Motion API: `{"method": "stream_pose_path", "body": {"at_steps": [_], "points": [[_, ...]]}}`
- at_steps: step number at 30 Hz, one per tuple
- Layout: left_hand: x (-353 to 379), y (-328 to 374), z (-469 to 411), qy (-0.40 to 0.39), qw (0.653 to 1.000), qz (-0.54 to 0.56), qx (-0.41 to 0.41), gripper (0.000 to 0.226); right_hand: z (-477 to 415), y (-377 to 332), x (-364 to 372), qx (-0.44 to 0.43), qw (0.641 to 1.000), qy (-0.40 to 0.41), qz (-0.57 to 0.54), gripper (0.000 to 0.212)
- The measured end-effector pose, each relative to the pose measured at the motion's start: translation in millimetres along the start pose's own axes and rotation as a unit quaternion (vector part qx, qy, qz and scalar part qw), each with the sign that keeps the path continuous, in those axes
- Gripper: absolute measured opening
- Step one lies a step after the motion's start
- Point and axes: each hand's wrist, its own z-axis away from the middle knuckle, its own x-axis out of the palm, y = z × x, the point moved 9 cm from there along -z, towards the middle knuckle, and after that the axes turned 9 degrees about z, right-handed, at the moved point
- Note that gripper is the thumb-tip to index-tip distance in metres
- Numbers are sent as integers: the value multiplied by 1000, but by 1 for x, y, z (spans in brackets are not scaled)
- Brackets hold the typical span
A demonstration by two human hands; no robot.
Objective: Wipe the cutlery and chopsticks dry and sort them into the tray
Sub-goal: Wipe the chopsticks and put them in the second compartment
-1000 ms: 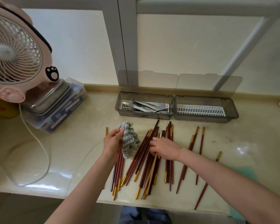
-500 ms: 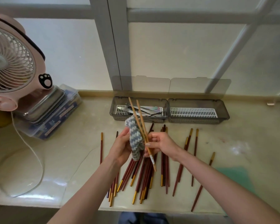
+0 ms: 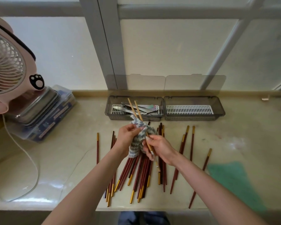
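My left hand point(image 3: 126, 136) grips a grey-and-white striped cloth point(image 3: 137, 140), which wraps the middle of two light wooden chopsticks point(image 3: 135, 109). My right hand point(image 3: 159, 147) pinches the lower part of that pair; their thin ends point up toward the tray. Under both hands lies a heap of dark red chopsticks with gold ends point(image 3: 136, 176). The grey two-compartment tray point(image 3: 163, 101) stands at the back with its lids up. Metal cutlery point(image 3: 146, 109) fills the left compartment, and the right compartment point(image 3: 193, 109) shows only its white grate.
A pink fan point(image 3: 8, 67) stands at the left on a metal box and a clear plastic container point(image 3: 44, 117); its white cord point(image 3: 31, 159) loops over the counter. More red chopsticks point(image 3: 191, 143) lie scattered to the right. A green cloth point(image 3: 232, 181) sits near the right front edge.
My right hand picked two light wooden chopsticks out of the heap and raised them. My left hand brought the cloth around them, and both hands lifted off the counter.
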Motion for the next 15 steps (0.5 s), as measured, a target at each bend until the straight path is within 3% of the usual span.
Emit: {"method": "stream_pose_path", "body": {"at_steps": [3, 15], "points": [[-11, 4, -5, 47, 997, 53, -25, 3, 2, 3, 13, 18, 996, -55, -72, 24], [-38, 51, -26, 112, 984, 136, 14, 21, 15, 16, 21, 18, 993, -105, -47, 29]]}}
